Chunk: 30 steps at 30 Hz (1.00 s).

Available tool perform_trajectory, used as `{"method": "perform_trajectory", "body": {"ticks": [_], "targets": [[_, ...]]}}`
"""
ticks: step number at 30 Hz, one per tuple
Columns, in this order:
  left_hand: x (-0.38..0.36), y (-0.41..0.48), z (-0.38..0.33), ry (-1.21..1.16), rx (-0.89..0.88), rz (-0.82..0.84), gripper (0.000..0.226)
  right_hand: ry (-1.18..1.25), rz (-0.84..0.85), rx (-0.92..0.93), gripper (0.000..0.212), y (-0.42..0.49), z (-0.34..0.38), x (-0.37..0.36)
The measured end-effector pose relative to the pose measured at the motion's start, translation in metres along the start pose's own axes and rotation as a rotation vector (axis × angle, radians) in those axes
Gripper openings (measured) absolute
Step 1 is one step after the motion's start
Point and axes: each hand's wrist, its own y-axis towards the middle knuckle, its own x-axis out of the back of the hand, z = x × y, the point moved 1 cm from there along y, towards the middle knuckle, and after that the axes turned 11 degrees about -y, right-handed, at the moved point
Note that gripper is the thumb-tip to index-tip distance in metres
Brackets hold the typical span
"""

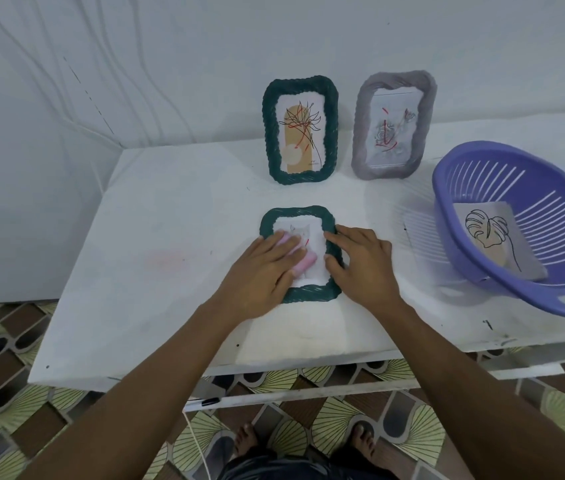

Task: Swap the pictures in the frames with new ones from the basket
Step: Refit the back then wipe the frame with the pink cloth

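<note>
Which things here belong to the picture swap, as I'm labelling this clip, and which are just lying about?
Job in hand:
flat green frame, with left hand and right hand on it
standing green frame
grey frame
purple basket
leaf picture inside it

Lying about:
pen on the lower ledge

Table (170,237), flat frame (296,213), green frame (301,129), grey frame (393,124) (both upright), basket (523,294)

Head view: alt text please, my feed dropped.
Both hands rest on a green frame lying flat on the white table, left hand on its picture, right hand on its right edge. Behind stand a second green frame and a grey frame; a purple basket at right holds a leaf drawing.
</note>
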Motion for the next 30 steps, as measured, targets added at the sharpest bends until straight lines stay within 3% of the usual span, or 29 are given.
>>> {"method": "perform_trajectory", "body": {"ticks": [5, 11, 17, 25, 30], "targets": [[0.013, 0.055, 0.012, 0.048, 0.138, 0.041, 0.062, 0.005, 0.013, -0.006, 0.041, 0.000, 0.000, 0.000], [0.004, 0.028, -0.001, -0.001, -0.050, 0.032, 0.051, 0.041, -0.002, 0.002, 0.040, -0.001, -0.001, 0.001], [-0.002, -0.012, 0.009, -0.135, -0.100, -0.020, 0.044, 0.053, -0.008, -0.002, 0.040, -0.001, -0.001, 0.000], [0.007, 0.025, 0.029, -0.047, 0.051, -0.071, 0.050, 0.025, 0.003, -0.017, 0.039, 0.000, 0.001, 0.002], [0.002, 0.001, 0.007, -0.105, -0.023, -0.112, 0.045, 0.004, -0.011, -0.025, 0.038, 0.001, 0.001, 0.001]]}}
